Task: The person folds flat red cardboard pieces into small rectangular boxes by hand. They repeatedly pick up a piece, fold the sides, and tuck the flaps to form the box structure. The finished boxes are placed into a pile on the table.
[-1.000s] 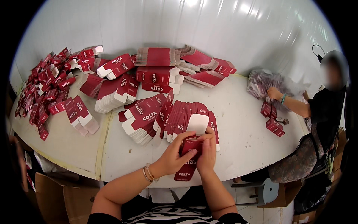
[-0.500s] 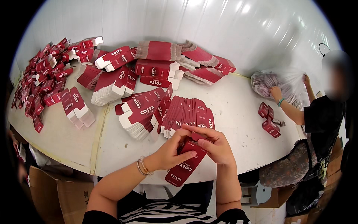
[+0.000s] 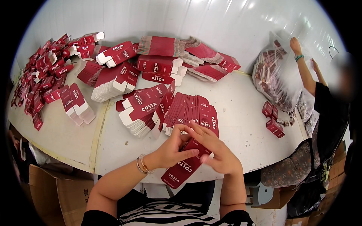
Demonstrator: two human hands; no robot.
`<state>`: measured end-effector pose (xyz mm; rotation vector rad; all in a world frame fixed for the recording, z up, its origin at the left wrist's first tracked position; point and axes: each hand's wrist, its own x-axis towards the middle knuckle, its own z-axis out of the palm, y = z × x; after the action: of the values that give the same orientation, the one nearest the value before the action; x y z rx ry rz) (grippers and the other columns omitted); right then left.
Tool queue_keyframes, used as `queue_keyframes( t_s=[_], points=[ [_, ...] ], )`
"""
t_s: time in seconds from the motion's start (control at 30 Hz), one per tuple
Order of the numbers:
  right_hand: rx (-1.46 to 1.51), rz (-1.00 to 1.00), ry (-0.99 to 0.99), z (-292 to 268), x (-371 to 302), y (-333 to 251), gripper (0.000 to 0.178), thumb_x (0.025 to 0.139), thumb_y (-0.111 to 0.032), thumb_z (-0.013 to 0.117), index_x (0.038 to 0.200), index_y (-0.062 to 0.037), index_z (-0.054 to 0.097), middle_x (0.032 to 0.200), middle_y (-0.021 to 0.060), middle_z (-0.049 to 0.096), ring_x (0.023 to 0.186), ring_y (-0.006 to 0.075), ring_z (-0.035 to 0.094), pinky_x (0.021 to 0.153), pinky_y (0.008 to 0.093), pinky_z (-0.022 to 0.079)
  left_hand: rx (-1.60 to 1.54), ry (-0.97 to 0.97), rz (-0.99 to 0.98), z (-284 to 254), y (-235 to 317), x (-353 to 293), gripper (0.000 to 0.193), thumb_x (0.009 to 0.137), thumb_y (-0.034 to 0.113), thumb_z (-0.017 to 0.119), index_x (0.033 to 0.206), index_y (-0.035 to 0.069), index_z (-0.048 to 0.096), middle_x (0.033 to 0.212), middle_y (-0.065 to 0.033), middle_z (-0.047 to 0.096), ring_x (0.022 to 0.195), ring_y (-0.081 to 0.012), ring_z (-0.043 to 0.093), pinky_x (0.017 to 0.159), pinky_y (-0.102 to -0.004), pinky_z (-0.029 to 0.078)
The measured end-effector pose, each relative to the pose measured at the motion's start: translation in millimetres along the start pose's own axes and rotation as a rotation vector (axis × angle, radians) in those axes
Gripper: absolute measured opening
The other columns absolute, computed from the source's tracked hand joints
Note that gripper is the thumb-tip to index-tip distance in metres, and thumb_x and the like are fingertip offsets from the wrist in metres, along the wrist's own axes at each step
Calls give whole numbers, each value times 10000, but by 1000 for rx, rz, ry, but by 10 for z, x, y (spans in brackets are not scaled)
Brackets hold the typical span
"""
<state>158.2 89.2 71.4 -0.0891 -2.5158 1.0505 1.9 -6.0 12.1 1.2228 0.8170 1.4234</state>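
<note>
A small red carton [image 3: 178, 174] slants above the table's near edge, its lower end toward me. Its upper end is partly covered by my fingers. My left hand [image 3: 169, 150] is closed on the carton, thumb across its front face. My right hand [image 3: 222, 154] lies over the carton's top end with fingers stretched out, and its thumb is slightly blurred beside the carton. Just beyond both hands a fanned row of flat red cartons [image 3: 192, 111] rests on the table. To its left lies a stack of flat cartons [image 3: 145, 105] with white flaps.
A heap of red cartons [image 3: 45, 83] covers the table's far left. More bundles of flat cartons [image 3: 160, 47] lie along the wall. At right, a co-worker [image 3: 332, 109] holds up a clear plastic bag [image 3: 273, 77] of packets. Several small red boxes [image 3: 274, 128] stand nearby. A cardboard box [image 3: 71, 199] sits below left.
The right hand's fingers have straightened over the carton's top and its thumb has come off the front face. The carton has shifted slightly left. The co-worker has lifted the bag's top higher.
</note>
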Motion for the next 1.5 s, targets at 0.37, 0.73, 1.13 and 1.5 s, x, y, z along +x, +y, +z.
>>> queue_keyframes(
  t_s=[0.37, 0.73, 1.13, 1.5],
  points=[
    [-66, 668, 1280, -675, -890, 612, 609, 817, -149, 629, 1336, -11, 342, 1274, 171, 475, 1120, 227, 488, 949, 342, 383, -68, 357, -13, -189, -190, 116, 408, 960, 347, 360, 1238, 89, 210, 1264, -155, 342, 1045, -299, 553, 805, -393, 523],
    [-485, 639, 204, 28, -281, 980, 627, 782, -171, 636, 1311, 12, 355, 1298, 235, 424, 1171, 346, 420, 985, 371, 353, 106, 425, 35, -201, -219, 138, 207, 970, 204, 347, 1105, 51, 380, 1137, -98, 461, 956, -195, 584, 754, -305, 504],
    [-457, 599, 263, -47, -292, 817, 493, 763, -30, 536, 1247, 4, 451, 1178, 212, 544, 863, 328, 604, 796, 322, 474, 85, 330, -35, -181, -222, 148, 204, 967, 186, 364, 1109, 42, 388, 1137, -92, 457, 962, -186, 579, 778, -308, 498],
    [-120, 273, 423, 508, -256, 112, 354, 770, 38, 552, 1121, 1, 536, 1080, 180, 594, 959, 275, 599, 804, 328, 481, -416, 178, -144, -110, -389, 98, 562, 906, 298, 502, 1353, 99, 224, 1345, -131, 359, 1218, -283, 399, 1000, -429, 352]
  ],
)
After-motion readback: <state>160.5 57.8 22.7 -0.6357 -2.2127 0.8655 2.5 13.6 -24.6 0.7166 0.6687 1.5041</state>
